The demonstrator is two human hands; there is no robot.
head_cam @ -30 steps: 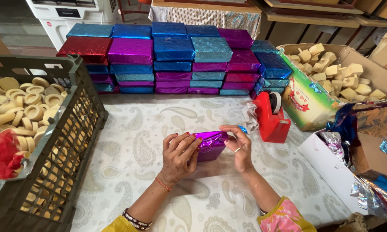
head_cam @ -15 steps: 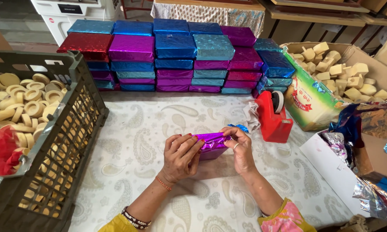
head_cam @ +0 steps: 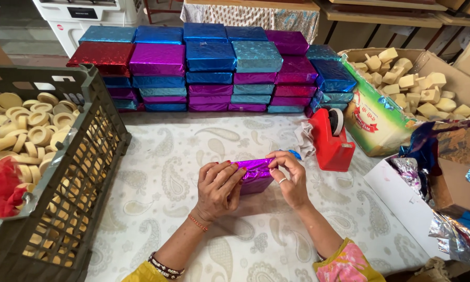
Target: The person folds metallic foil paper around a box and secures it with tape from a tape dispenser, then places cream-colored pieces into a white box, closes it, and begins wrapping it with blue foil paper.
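Observation:
A small box wrapped in shiny purple foil [head_cam: 257,175] lies on the patterned tablecloth [head_cam: 167,172] in the middle of the head view. My left hand [head_cam: 218,187] grips its left end, fingers curled over the top. My right hand [head_cam: 288,178] pinches the foil at the right end, with a ring on one finger. A red tape dispenser [head_cam: 330,140] stands just right of my right hand.
Stacks of foil-wrapped boxes in blue, purple and red [head_cam: 209,68] line the back. A dark plastic crate [head_cam: 78,193] of round pale pieces sits at the left. A cardboard box of pale blocks [head_cam: 412,89] and loose foil sheets [head_cam: 454,209] are on the right.
Both hands have stayed on the purple box. The right fingers have shifted a little along the foil at its right end.

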